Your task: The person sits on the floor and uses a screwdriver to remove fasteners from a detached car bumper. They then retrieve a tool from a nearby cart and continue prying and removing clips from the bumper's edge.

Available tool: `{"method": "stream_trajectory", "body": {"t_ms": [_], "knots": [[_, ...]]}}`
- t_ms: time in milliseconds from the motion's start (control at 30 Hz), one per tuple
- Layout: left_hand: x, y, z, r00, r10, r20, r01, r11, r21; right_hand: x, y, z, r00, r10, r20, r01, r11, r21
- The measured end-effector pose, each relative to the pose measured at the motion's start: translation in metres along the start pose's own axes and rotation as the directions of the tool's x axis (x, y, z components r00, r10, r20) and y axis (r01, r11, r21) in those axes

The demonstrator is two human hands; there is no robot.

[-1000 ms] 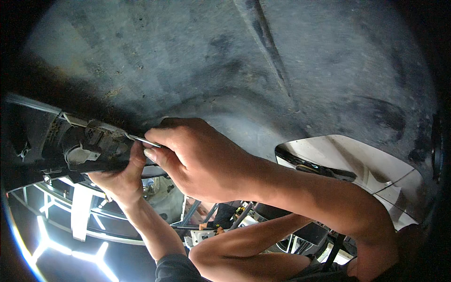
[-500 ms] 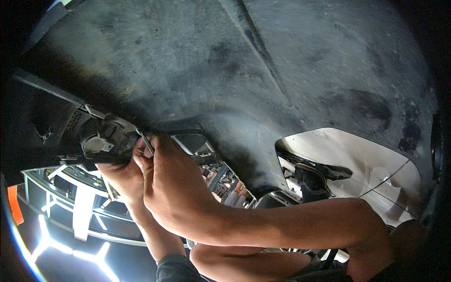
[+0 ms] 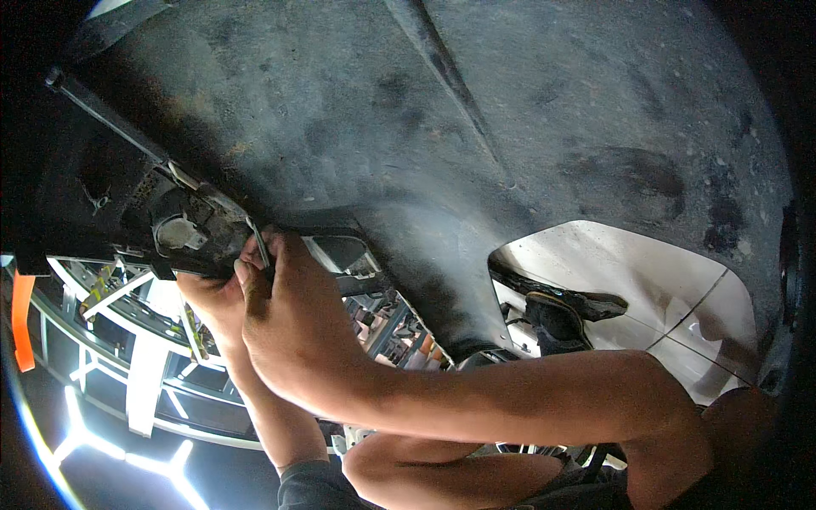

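Tightly done: a thin metal tool (image 3: 261, 241) met the edge of a dark housing (image 3: 119, 223)!

And what close work it was, right there on the left of the view! The right hand (image 3: 293, 319) had its thumb and fingers nearly closed, pinching the tool, which stood tilted with its upper end at the rim of the housing. Just beside and partly behind it came the left hand (image 3: 212, 291), curled up against the housing's lower edge, its fingertips close to the tool; how far open it was, or whether it gripped anything, you could not tell, with the right hand in the way.

Near the fingers, set into the housing, sat a round grey part (image 3: 177, 232). Above it all spread a big, scuffed grey-black panel (image 3: 331, 119), and over to the right its cut-out showed a white surface (image 3: 603, 255) with a black fitting (image 3: 557, 321) in it. Down on the left, bright branching lights (image 3: 83, 437) blazed away, an orange strip (image 3: 23, 323) hanging above them!
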State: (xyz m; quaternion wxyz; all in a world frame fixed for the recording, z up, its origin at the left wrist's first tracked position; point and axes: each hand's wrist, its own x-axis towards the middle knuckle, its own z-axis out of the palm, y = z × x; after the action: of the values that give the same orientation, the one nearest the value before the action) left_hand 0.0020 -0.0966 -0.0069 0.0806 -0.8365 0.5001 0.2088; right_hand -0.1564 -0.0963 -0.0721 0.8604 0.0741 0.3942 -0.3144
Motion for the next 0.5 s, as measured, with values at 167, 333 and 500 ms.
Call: {"method": "stream_trajectory", "body": {"t_ms": [167, 333, 500], "knots": [[-0.002, 0.013, 0.009, 0.997, 0.078, -0.016, -0.078, 0.996, -0.040, 0.034, 0.007, -0.054, 0.948, -0.002, 0.319, 0.164, 0.862, -0.480], [0.001, 0.025, 0.015, 0.996, 0.089, 0.002, -0.089, 0.995, -0.048, 0.050, 0.016, -0.064, 0.926, -0.084, 0.368, 0.274, 0.821, -0.500], [-0.008, 0.020, 0.012, 0.995, 0.096, -0.019, -0.096, 0.994, -0.043, 0.044, 0.023, -0.054, 0.919, -0.276, 0.283, 0.383, 0.798, -0.465]]}}
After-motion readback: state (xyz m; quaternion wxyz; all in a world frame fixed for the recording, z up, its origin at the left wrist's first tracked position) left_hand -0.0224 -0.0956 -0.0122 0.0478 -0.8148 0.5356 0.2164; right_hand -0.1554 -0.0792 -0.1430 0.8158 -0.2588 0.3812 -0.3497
